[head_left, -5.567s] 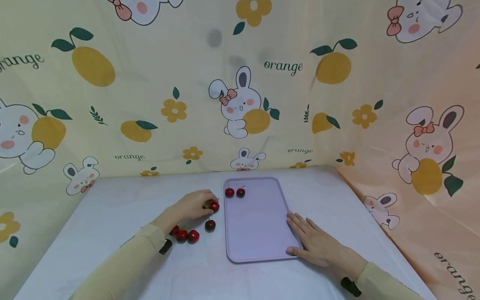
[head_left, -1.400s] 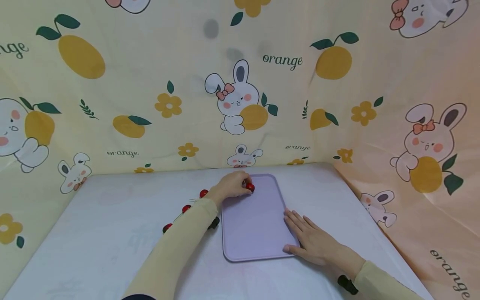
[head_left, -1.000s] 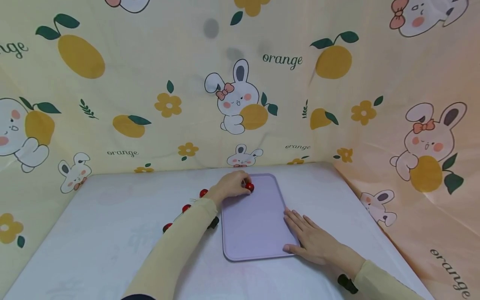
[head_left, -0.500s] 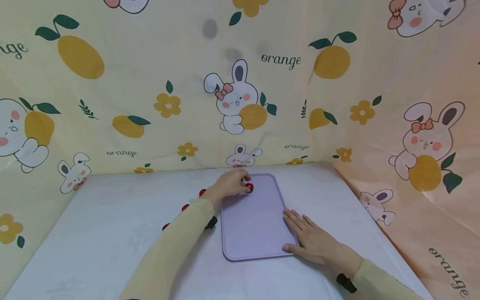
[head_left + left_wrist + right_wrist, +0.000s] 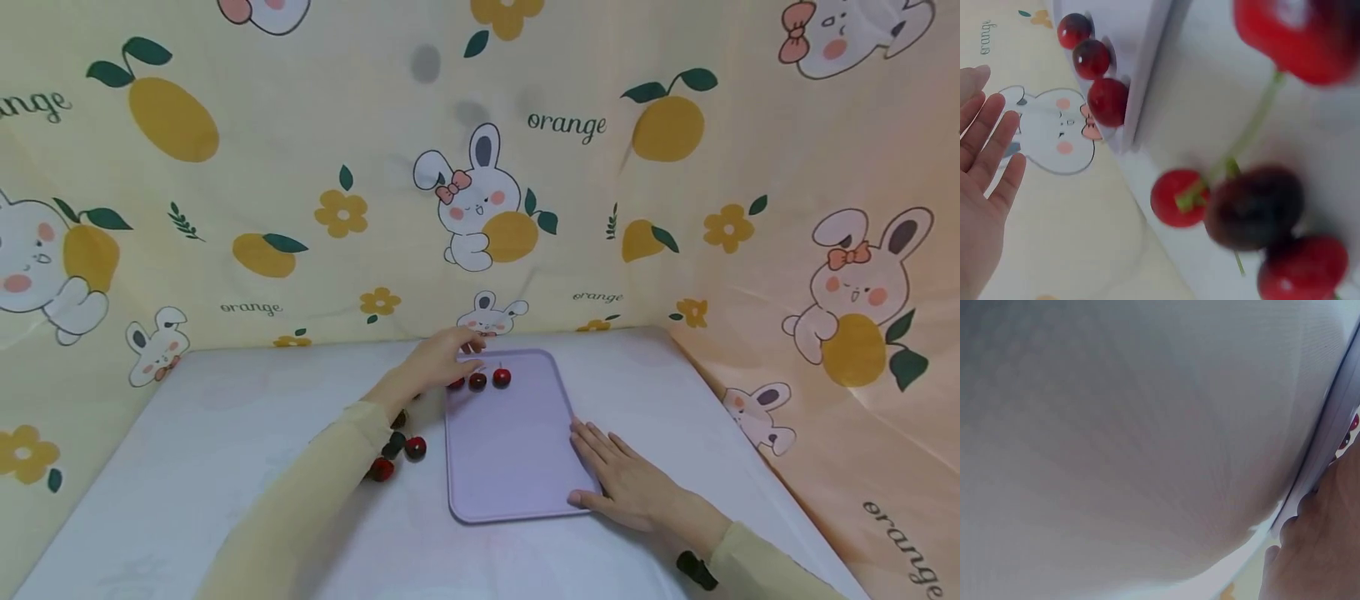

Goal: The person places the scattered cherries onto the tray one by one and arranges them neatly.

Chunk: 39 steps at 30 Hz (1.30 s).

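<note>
Lilac plastic, by the look of it, forms the tray (image 5: 510,454) on the white tablecloth (image 5: 172,483) in the head view. Three cherries (image 5: 477,381) sit in a row inside it, along its far side and towards the left. The left hand (image 5: 438,360) hovers by the far left corner, its fingers loosely bent and apart and holding nothing; its thumb side partly hides the leftmost cherry of the row. The right hand (image 5: 626,483) lies flat with straight fingers against the tray's right edge, touching it without gripping. Loose cherries (image 5: 416,448) lie on the cloth to the left of the tray, some partly hidden by the left sleeve (image 5: 300,500). On the far side hangs a cream curtain (image 5: 292,125) printed with rabbits, oranges and flowers.

The left wrist view shows the left hand with its fingers extended and spread, its palm bare. The row of three shows inside the tray's rim; several loose cherries, red and dark, look large and blurred close by, with green stems (image 5: 1257,119).

In the right wrist view, pale cloth fills most of the picture. The right hand lies along the tray's side, its fingers partly cut off, and bits of red cherry show beyond.
</note>
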### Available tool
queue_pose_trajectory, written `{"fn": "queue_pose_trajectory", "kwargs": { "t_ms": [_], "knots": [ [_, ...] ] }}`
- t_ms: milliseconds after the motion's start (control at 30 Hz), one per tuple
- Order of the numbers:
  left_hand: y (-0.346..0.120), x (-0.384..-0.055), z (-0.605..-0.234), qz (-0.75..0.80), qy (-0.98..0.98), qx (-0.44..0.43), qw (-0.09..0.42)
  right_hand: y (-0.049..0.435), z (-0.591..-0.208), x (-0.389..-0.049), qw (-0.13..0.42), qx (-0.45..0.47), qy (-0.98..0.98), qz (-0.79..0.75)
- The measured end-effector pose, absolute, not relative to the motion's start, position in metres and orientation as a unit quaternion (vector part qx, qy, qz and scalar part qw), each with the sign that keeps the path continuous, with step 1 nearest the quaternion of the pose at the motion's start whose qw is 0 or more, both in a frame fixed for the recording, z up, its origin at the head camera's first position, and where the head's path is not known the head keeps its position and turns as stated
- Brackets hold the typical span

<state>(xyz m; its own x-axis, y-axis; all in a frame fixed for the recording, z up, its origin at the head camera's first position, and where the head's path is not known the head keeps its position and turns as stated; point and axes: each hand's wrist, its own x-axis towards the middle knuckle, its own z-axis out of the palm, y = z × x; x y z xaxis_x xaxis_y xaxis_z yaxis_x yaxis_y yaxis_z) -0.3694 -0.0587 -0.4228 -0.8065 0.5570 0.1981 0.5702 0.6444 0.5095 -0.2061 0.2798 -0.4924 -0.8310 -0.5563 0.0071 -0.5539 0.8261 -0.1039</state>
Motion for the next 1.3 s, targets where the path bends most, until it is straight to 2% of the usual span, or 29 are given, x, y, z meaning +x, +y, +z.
{"fn": "queue_pose_trajectory", "kwargs": {
  "t_ms": [600, 1033, 1300],
  "knots": [
    [-0.128, -0.333, -0.417, -0.24, -0.923, -0.3, 0.003, 0.278, -0.489, -0.203, -0.012, -0.297, 0.953, -0.053],
    [-0.172, -0.317, -0.427, -0.215, -0.932, -0.293, -0.017, 0.279, -0.491, -0.205, 0.006, -0.285, 0.957, -0.058],
    [-0.18, -0.31, -0.435, -0.21, -0.94, -0.263, -0.053, 0.279, -0.489, -0.203, -0.002, -0.291, 0.955, -0.056]
  ]
}}
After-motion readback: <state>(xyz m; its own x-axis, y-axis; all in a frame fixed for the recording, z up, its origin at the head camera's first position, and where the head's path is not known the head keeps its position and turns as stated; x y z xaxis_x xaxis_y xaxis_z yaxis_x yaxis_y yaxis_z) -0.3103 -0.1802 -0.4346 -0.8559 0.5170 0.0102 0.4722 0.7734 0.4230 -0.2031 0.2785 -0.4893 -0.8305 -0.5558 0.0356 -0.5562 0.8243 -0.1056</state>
